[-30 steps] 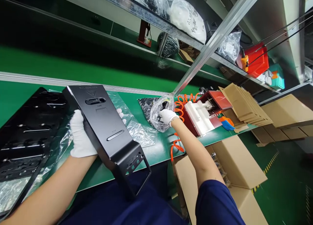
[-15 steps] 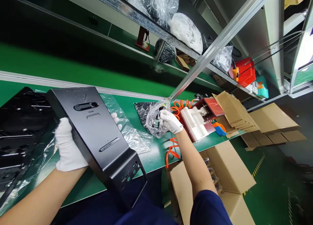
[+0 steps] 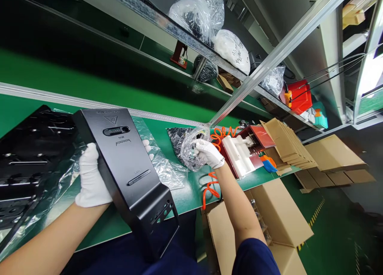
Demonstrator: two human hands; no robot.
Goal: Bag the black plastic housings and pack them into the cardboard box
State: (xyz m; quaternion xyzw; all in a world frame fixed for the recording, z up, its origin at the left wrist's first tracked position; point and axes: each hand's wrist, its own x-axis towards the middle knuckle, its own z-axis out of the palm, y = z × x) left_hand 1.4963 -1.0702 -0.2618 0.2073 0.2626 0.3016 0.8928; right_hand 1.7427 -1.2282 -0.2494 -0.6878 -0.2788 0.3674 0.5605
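Cover, left of bag: left hand is holding it from beneath. Right hand is pinching narrowly at bag, catch unclear; apparently picking from it, next move calling for clean withdrawal.

A clear bag and a printed white bag sit on the metal shelf at top centre; a red bin is at upper right. Cardboard pieces lie stacked right of centre, an open carton below them.
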